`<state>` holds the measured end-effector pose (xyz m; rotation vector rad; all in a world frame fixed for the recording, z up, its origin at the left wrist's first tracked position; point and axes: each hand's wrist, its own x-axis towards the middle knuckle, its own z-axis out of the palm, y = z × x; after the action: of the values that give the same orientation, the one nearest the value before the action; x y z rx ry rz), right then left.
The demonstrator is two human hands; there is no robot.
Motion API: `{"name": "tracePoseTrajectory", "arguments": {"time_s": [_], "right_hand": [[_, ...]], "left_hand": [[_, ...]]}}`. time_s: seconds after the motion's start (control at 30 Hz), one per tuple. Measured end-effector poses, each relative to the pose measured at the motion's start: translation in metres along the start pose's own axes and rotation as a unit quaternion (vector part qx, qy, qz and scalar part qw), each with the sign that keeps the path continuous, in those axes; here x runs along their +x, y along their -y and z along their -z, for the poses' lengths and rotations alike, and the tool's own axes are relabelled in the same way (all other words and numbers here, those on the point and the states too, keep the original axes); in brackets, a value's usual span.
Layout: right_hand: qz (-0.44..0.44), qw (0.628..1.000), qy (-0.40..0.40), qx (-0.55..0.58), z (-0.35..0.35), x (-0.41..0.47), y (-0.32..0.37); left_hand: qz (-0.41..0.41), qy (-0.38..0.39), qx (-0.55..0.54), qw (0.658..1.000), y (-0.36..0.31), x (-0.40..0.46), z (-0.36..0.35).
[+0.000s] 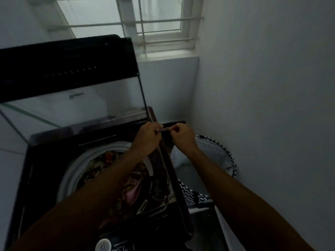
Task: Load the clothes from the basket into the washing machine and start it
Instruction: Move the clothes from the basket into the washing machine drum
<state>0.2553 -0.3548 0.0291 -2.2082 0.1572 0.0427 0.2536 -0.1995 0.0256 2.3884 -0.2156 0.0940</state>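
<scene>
A dark top-loading washing machine [45, 160] stands at the left with its glass lid [72, 98] raised. Patterned clothes [137, 185] lie in its white-rimmed drum [72, 171]. My left hand [147, 136] and my right hand [181, 135] are together above the machine's back right corner. Both pinch the ends of one small, thin, brownish item [165, 130] stretched between them; what it is I cannot tell. A basket [217, 153] with a black-and-white zigzag pattern stands on the floor right of the machine; its white inside shows no clothes.
A white wall [262, 105] closes in on the right, close behind the basket. A barred window [145, 24] is above the machine. The control panel with a round white knob [103, 246] is at the bottom edge. The room is dim.
</scene>
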Motion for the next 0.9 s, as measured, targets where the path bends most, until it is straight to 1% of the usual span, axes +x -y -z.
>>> {"name": "tracePoseTrajectory", "arguments": {"time_s": [0.17,0.27,0.47,0.63,0.9], "right_hand": [[0.048,0.998,0.028,0.004,-0.018,-0.004,0.045],[0.094,0.994,0.051,0.012,-0.037,-0.012,0.078],[0.176,0.978,0.105,-0.023,-0.079,-0.027,0.143],[0.201,0.972,0.118,-0.018,-0.104,-0.040,0.172],[0.191,0.973,0.127,-0.033,-0.120,-0.054,0.184]], "left_hand": [[0.034,-0.049,-0.014,0.998,0.024,-0.014,0.047],[0.060,-0.073,-0.013,0.995,0.040,-0.027,0.080],[0.104,-0.137,0.005,0.985,0.067,-0.058,0.146],[0.125,-0.158,0.016,0.979,0.088,-0.085,0.182],[0.136,-0.166,0.005,0.977,0.099,-0.107,0.210]]}}
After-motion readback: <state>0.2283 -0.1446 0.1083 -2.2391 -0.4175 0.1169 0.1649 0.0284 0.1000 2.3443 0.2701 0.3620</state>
